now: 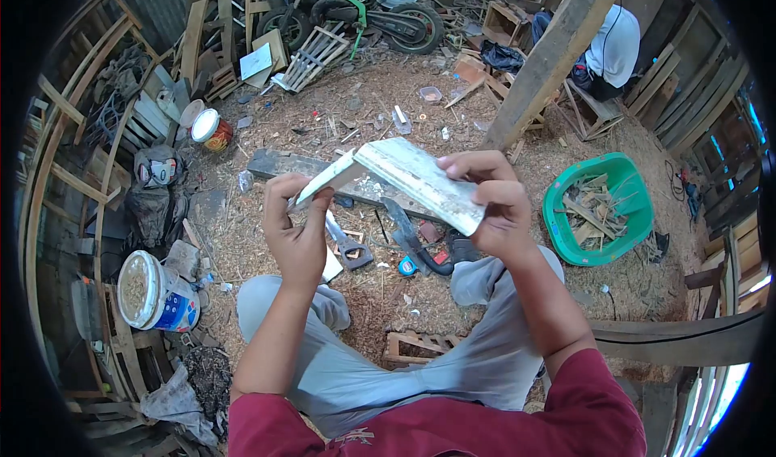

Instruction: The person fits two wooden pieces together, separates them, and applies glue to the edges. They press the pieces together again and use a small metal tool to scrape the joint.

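In front of me two whitish, worn wooden strips meet at an angle; whether they are joined cannot be told. My left hand (297,229) pinches the outer end of the narrower strip (335,172). My right hand (495,200) is closed round the far right end of the wider moulded strip (416,178), fingers over its top edge. Below them on the ground lie a dark plank (279,163), a handsaw (353,254), a dark tool with a curved handle (408,239) and a blue tape measure (407,266). The strips hide part of the plank.
A green tub (561,241) of wood scraps stands at right, near a leaning wooden post (550,69). Buckets (144,291) stand at left. At the back are a motorbike (376,20) and piled wood. A person in a white top (614,44) is at upper right.
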